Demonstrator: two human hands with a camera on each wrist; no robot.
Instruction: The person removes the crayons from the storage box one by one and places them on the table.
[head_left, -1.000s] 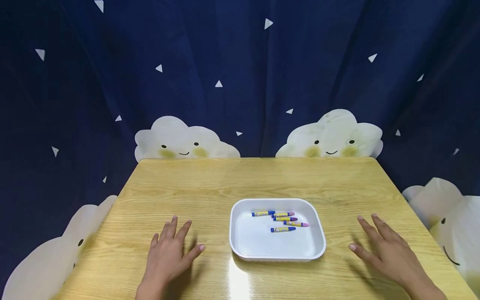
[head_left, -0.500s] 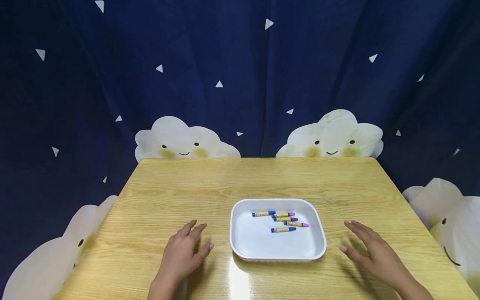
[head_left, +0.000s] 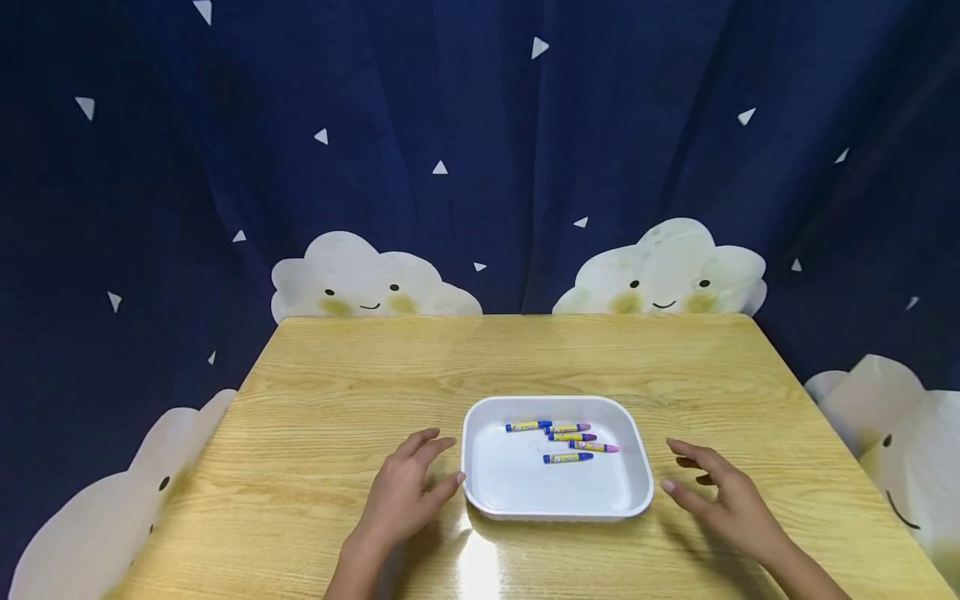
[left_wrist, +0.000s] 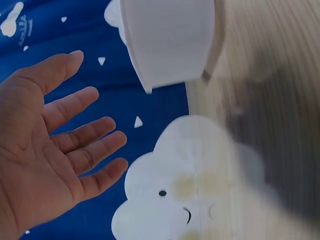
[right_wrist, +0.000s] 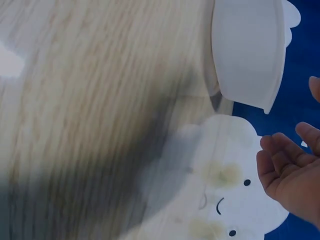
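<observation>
A white plastic tray [head_left: 510, 505] lies on the wooden table with several crayons in it. Their wrappers are yellow; a dark blue crayon [head_left: 567, 458] lies nearest the front, and a pink-tipped crayon [head_left: 593, 447] is just behind it. My left hand [head_left: 407, 490] is beside the tray's left end, its thumb tip right at the rim and its fingers spread, holding nothing. A small gap separates my right hand [head_left: 723, 500] from the tray's right end; its fingers are loosely bent around nothing. In the left wrist view the tray's outer wall [left_wrist: 172, 40] stands beyond the spread fingers.
The wooden table [head_left: 360, 375] reaches back to a dark blue curtain [head_left: 480, 125] printed with white triangles and smiling clouds. The curtain also hangs along both sides of the table.
Both hands have moved inward toward the tray, the left one to the right and the right one to the left. Tray and crayons have stayed in place.
</observation>
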